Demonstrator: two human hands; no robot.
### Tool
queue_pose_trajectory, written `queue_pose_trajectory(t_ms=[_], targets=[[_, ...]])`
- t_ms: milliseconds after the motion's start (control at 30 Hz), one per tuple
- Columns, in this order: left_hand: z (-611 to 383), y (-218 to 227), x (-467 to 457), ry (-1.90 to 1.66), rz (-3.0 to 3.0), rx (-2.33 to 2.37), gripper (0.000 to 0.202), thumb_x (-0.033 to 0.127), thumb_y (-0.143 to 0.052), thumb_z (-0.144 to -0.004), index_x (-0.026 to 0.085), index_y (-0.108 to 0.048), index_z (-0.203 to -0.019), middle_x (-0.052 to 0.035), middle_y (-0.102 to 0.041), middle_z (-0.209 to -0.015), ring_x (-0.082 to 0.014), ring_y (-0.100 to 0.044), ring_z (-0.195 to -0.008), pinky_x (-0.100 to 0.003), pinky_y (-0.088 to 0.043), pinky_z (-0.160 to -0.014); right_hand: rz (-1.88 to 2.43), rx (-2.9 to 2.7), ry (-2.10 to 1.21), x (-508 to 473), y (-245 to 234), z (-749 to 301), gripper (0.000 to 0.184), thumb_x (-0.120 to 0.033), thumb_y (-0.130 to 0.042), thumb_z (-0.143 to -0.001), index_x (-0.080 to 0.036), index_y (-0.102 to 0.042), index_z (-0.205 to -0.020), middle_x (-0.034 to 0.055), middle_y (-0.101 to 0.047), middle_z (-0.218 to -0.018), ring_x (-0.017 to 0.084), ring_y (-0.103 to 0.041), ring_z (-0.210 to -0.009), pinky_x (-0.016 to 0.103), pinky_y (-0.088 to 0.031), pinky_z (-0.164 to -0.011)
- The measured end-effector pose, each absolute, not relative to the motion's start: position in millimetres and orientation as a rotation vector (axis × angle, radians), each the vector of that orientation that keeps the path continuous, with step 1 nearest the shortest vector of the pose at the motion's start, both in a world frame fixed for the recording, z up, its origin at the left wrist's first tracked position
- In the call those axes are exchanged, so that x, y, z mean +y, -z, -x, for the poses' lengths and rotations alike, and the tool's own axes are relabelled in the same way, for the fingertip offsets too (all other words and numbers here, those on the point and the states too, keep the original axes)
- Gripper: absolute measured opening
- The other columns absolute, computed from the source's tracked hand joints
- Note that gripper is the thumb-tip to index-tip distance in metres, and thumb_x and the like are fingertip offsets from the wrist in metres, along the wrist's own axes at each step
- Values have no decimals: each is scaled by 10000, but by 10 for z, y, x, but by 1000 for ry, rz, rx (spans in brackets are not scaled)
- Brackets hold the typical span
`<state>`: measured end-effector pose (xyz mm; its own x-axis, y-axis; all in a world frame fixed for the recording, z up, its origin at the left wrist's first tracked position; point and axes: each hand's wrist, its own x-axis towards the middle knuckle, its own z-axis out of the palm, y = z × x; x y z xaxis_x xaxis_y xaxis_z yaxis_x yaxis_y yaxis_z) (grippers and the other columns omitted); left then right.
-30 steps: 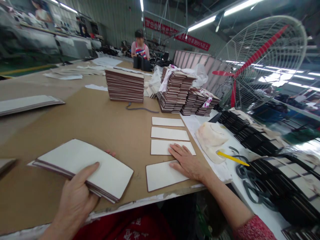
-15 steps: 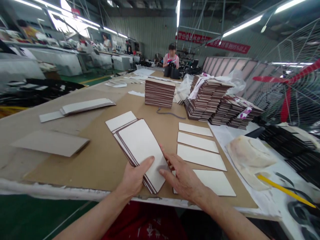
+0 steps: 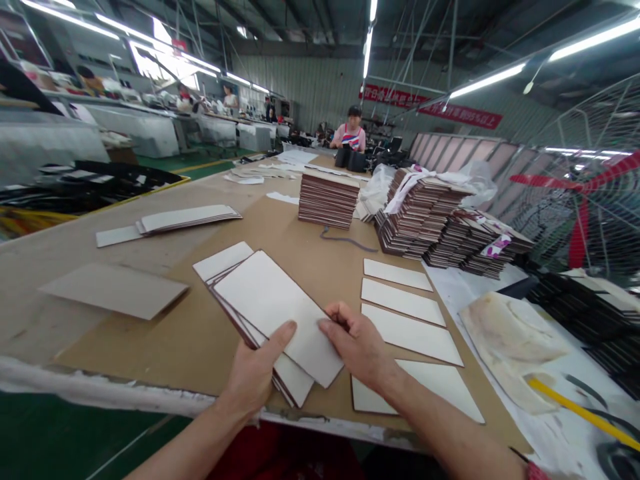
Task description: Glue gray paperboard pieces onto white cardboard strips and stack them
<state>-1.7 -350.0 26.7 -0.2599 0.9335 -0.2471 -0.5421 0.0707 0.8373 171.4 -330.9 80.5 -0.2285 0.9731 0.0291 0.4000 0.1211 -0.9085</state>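
Note:
My left hand grips the near end of a fanned stack of white rectangular cards with dark edges, thumb on top. My right hand pinches the top card at its right edge, sliding it off the stack. To the right, several single white cards lie in a column on the brown cardboard sheet. The nearest one lies partly under my right wrist.
Tall stacks of dark-edged cards stand further back. A cream cloth and a yellow stick lie at right. Black pieces sit beside a large fan. A grey board lies left. A seated person works far off.
My left hand carried the stack from the left towards the middle. My right hand left the laid-out cards and took hold of the top card, which has shifted right off the stack.

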Motion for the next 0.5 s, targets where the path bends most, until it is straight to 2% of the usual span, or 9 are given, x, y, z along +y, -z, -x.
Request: queue_pose_trajectory(t_ms=[133,233,367,500], targets=[[335,-349,-3528,-1541,-419,1073,669,394,-911,-618,116,-708,-1192,-145,-771,-1101,-325,-740,-965,-361,-651,-734,1296,-1871,-800,-2608,-994,-1802,189,-329,-559,-935,-214,-677,-1027,-38,-647,-803,137,-572,-706,242,-419,-623],[525,-434,-3542,-1570,-377,1068,632,377,-857,-666,122,-703,-1223,-157,-746,-1190,-356,-690,-1131,-343,-656,-739,1405,-2267,-544,-1998,-993,-1850,281,-287,-481,-993,-222,-658,-1200,-4,-722,-1003,160,-651,-871,257,-474,-746],[655,-391,-3526,-1550,-320,1060,605,322,-831,-675,110,-702,-1226,-170,-735,-1214,-374,-661,-1188,-364,-656,-779,1515,-2466,-388,-1493,-707,-1777,285,-195,-560,-931,-169,-705,-1174,119,-704,-1202,262,-640,-1101,368,-464,-948],[680,-234,-3465,-1513,-270,1080,567,273,-819,-692,126,-712,-1229,-149,-744,-1202,-378,-682,-1150,-413,-645,-851,1543,-2578,-273,-1428,-312,-1580,375,-387,-543,-983,-160,-670,-1253,183,-609,-1373,337,-519,-1306,472,-388,-1081]])
